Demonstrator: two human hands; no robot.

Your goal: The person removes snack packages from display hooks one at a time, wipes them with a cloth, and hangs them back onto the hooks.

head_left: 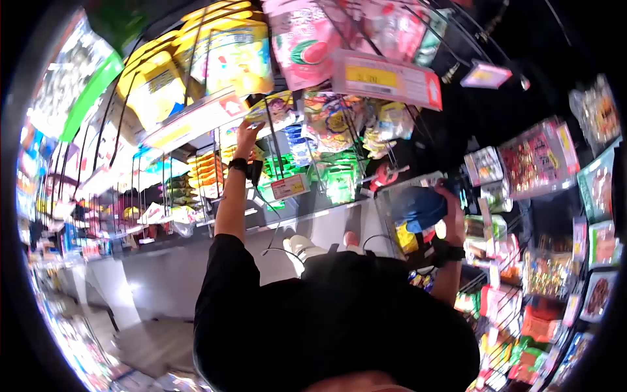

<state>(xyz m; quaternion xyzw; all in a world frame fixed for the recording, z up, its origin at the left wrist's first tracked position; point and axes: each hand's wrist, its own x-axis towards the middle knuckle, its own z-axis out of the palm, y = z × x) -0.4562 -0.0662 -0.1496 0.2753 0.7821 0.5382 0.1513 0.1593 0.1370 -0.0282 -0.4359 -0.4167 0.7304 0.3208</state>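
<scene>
My left hand [251,130] is raised to the hanging rack, its fingers closed on the lower left edge of a yellow snack bag [277,108]. A dark band with a small black device circles that wrist. On the right, my right hand [450,199] is at the right side of a dark blue cloth-like bundle [417,206], fingers curled against it; some of the fingers are hidden. The bundle lies in a box-like container [392,191] with a yellow packet [407,239] below it. Colourful candy bags [330,121] hang just right of my left hand.
Larger yellow bags [238,62] and pink bags [304,46] hang above, behind price-tag strips [385,78] and metal hooks. Green packets [339,176] hang lower. More packaged snacks [539,160] line the rack at right. Pale floor [170,261] shows at lower left.
</scene>
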